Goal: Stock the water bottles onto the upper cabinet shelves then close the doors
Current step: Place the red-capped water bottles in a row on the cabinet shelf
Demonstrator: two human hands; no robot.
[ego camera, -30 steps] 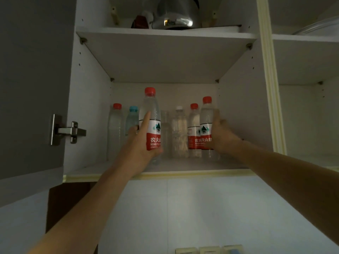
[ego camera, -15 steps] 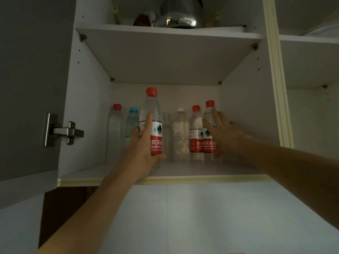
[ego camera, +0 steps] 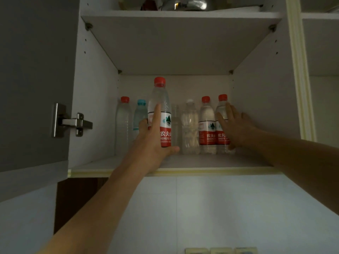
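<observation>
My left hand grips a red-capped water bottle with a red and white label, upright near the front of the lower cabinet shelf. My right hand lies with straight fingers against the rightmost red-capped bottle in the back row. That row also holds another red-capped labelled bottle, a clear white-capped bottle, a blue-capped bottle and a red-capped bottle at the left.
The grey cabinet door stands open at the left on a metal hinge. A steel pot sits on the shelf above. A second open compartment lies to the right. White wall is below.
My right hand has let go of the rightmost bottle and now lies flat against it with fingers spread. My left hand keeps holding its bottle in about the same place.
</observation>
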